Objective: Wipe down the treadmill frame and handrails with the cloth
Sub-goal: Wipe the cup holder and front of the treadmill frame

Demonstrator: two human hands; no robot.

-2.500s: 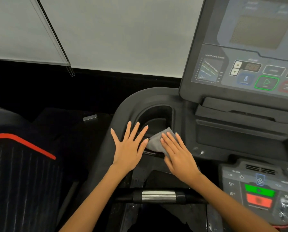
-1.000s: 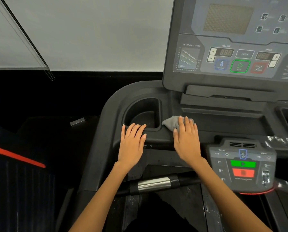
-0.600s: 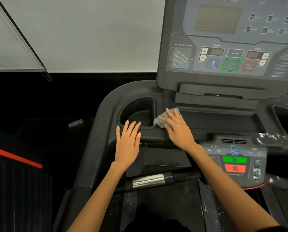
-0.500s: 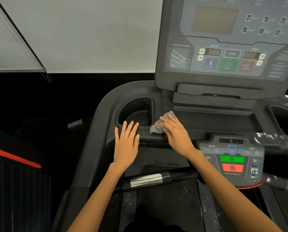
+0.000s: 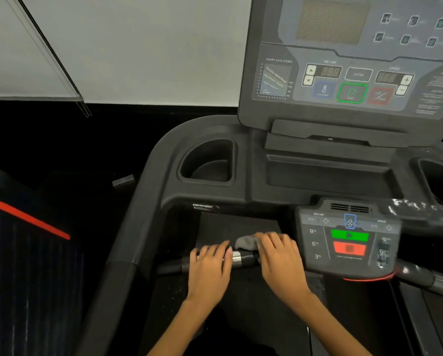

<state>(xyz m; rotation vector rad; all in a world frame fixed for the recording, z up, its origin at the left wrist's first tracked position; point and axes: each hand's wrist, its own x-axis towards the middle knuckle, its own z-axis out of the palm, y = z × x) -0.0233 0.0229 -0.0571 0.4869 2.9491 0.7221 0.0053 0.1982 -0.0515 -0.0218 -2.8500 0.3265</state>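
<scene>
Cloth (image 5: 246, 242) (grey) under right hand (image 5: 279, 255) on handrail (image 5: 243, 258).

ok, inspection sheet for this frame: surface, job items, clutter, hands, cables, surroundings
Surface: treadmill frame, dark plastic; whitish smears on its right side.
Job's things: grey cloth bunched on the front handrail, beside its metal sensor band.
Clutter: left cup holder looks empty; small grey block on the floor.
Hands: left hand lies over the handrail; right hand over the cloth. Both blurred, grip unclear.
Cables: red cord under the lower control pad.
Surroundings: console with unlit displays; pale wall; neighbouring machine with a red stripe.
</scene>
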